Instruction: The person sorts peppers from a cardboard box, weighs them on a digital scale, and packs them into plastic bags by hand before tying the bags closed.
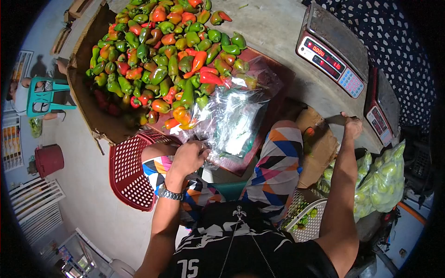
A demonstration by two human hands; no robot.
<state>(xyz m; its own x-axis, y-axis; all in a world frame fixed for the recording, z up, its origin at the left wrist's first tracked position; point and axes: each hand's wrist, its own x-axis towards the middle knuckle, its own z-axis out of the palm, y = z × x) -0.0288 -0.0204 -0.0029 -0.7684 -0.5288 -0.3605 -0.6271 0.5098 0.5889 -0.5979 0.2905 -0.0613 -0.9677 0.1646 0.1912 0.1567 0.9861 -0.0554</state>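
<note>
My left hand [191,157], with a metal watch on its wrist, is closed at the near edge of a clear plastic bag [232,118]; its fingertips pinch the film. The bag lies flat and crinkled on a dark red board [273,88], against a large heap of red, green and orange peppers [157,60]. My right hand [353,126] is at the table's edge on the right, below the near digital scale [331,62] and left of a second scale [381,118]. Its fingers are partly curled, and I cannot make out anything in them.
A cardboard sheet [88,88] walls the heap's left side. A red perforated basket [132,178] stands by my left knee. Near my right arm are a cardboard box [317,160], a pale basket [313,227] and filled green bags [382,180]. A person is near the turquoise chair [46,95].
</note>
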